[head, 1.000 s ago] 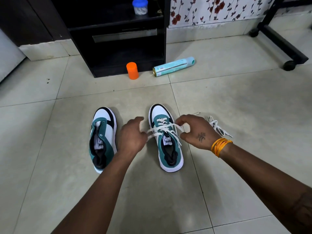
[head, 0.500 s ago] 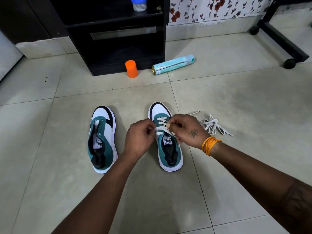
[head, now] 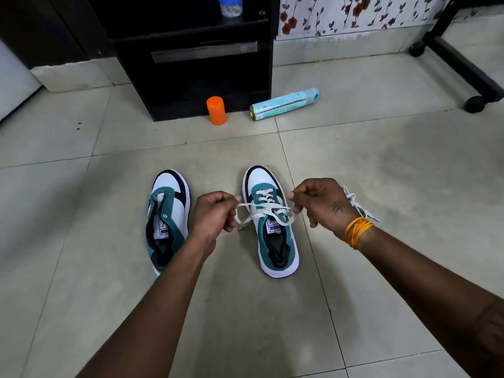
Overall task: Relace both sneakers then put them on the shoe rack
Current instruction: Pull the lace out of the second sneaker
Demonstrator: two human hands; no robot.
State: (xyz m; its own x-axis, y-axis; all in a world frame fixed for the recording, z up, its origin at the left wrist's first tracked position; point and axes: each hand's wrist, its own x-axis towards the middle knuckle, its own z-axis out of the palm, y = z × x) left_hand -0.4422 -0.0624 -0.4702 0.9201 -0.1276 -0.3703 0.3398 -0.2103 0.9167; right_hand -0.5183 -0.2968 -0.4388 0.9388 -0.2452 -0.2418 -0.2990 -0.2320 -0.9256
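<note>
Two teal, white and black sneakers stand side by side on the tiled floor, toes pointing away from me. The left sneaker (head: 167,214) has no lace in its eyelets. The right sneaker (head: 272,227) carries a white lace (head: 266,207) through its eyelets. My left hand (head: 214,215) pinches one end of that lace to the shoe's left. My right hand (head: 321,204) pinches the other end to the shoe's right, so the lace stretches across the tongue. A second loose white lace (head: 357,204) lies on the floor behind my right hand, partly hidden.
A black shelf unit (head: 191,64) stands against the wall ahead, with a blue-lidded jar (head: 230,5) on it. An orange cylinder (head: 216,110) and a lying teal spray can (head: 283,105) sit at its foot. A black wheeled frame (head: 463,64) occupies the far right.
My hands were close together over the right sneaker's tongue. They have since moved apart sideways, drawing the two lace ends taut across the shoe.
</note>
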